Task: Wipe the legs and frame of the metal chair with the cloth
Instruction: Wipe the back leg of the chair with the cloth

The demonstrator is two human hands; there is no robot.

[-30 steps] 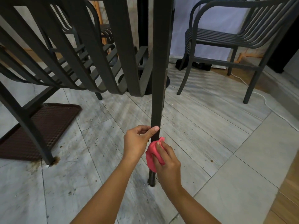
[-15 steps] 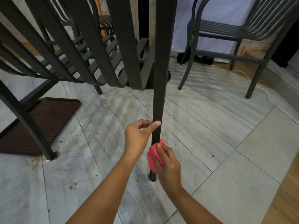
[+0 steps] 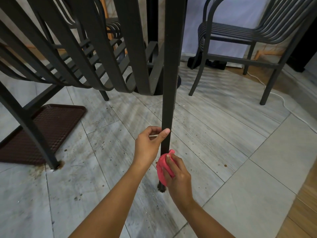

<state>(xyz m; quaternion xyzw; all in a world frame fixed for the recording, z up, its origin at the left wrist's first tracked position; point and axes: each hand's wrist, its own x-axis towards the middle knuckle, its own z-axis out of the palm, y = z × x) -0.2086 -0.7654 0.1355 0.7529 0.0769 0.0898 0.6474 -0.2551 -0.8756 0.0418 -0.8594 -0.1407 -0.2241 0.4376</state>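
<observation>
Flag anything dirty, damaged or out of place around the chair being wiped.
The tiled floor is speckled with dark spots, and brownish rust-like grime rings the foot of the left chair leg. A brown tray lies flat on the floor beneath the chair, an odd spot for it.

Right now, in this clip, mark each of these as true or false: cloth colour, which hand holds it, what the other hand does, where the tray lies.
1. The cloth is pink. True.
2. The left hand holds the cloth. False: the right hand presses it to the chair leg.
3. The left hand grips the leg above the cloth. True.
4. The brown tray lies on a chair seat. False: it lies on the floor.
</observation>
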